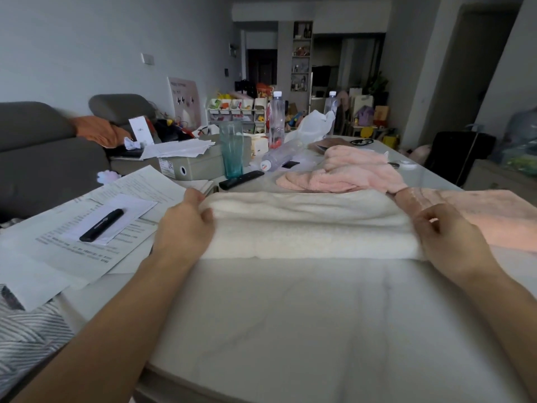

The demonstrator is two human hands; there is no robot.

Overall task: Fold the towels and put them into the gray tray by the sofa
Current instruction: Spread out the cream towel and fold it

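White towel held at both ends on the tabletop.
The tabletop (290,315) carries 1 folded white towel (305,225); a pink towel (357,170) lies behind it. Left grip (186,225) and right grip (447,237) each curl closed, pinching 1 towel end.

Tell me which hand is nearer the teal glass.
Left. The left hand grips the white towel's end just below the glass; the right hand holds the far end.
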